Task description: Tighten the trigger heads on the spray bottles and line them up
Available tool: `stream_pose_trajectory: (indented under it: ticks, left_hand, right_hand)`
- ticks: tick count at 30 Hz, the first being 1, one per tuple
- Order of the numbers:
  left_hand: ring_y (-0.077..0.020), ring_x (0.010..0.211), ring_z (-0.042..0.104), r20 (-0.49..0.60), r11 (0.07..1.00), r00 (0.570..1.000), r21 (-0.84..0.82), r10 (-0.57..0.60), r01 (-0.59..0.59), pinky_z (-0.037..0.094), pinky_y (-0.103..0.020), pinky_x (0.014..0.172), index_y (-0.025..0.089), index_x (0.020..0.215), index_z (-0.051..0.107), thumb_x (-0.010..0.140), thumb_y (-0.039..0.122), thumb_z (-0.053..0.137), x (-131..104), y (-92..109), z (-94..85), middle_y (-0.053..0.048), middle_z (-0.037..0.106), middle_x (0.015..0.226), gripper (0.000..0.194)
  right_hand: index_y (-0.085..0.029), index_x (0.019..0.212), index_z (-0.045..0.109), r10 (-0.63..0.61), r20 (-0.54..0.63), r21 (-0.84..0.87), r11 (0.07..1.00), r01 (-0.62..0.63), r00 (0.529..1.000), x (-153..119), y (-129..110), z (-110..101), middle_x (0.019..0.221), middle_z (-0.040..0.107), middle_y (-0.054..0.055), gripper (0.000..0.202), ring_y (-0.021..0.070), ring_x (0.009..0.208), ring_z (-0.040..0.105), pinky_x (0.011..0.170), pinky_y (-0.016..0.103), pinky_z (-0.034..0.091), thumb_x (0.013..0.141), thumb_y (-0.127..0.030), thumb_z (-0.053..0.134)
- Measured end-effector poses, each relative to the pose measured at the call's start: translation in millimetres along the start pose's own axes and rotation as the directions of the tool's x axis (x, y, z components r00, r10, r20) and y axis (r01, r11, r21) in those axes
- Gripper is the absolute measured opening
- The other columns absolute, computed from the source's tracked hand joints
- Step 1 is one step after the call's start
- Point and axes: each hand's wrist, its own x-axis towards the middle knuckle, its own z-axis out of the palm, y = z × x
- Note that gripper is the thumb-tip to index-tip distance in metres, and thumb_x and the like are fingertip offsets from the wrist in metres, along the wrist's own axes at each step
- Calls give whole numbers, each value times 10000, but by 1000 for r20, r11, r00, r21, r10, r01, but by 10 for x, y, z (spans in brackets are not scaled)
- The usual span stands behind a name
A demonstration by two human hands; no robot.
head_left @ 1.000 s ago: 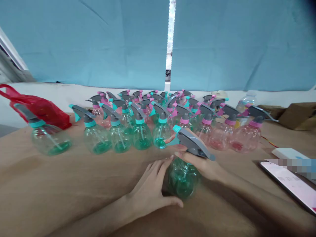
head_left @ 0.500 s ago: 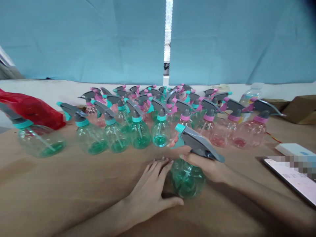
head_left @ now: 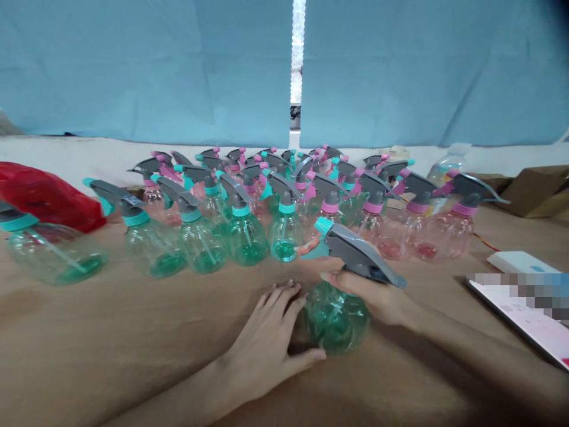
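Head view, right hand (head_left: 373,292): wrapped round the neck of a green spray bottle (head_left: 335,323), just under its grey top (head_left: 358,252). A finger is up by the trigger, but it is too blurry to tell if it squeezes.
Left hand (head_left: 267,341): holding nothing, fingers spread, low over the table (head_left: 133,338). I cannot tell if its fingertips touch the bottle.
Green spray bottle: near the person, right of the left hand, in front of the other bottles (head_left: 247,243). Its top leans a bit.
What changed: not much. The view has slid, so less of the red bag (head_left: 48,198) shows at the edge. The right hand keeps its hold.
What that means: I think the work is at the same spot, with this bottle in hand.
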Motion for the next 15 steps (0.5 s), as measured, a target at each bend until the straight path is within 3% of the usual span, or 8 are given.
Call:
stream_pose_trajectory:
  ticks: [5, 9, 15]
  left_hand:
    - [-309, 1264, 343, 2, 1000, 1000, 15, -4, 4, 271, -485, 1028, 136, 1299, 416, 807, 549, 571, 3, 2, 0, -150, 421, 1364, 660]
    - [-307, 1258, 347, 8, 1000, 1000, 13, -8, 8, 264, -476, 1034, 125, 1290, 423, 801, 555, 576, 4, 15, -3, -150, 420, 1363, 669]
    - [-307, 1253, 355, -6, 1000, 1000, -7, 3, -3, 271, -478, 1030, 133, 1290, 418, 801, 549, 580, -1, 14, 8, -146, 428, 1358, 662]
  right_hand:
    - [-302, 1200, 514, 31, 41, 70, 997, -34, 999, 32, -36, 12, 971, 662, 5, 389, 193, 838, 635, 786, 358, 519, 815, -258, 536]
    - [-311, 1204, 518, -4, 29, 140, 990, 0, 1000, 51, -55, 32, 1133, 628, 0, 427, 164, 905, 643, 813, 310, 521, 798, -181, 529]
    - [-278, 1061, 631, -18, 57, 126, 992, 11, 998, 61, -101, 34, 1008, 683, 16, 289, 189, 920, 650, 848, 363, 522, 797, -232, 526]
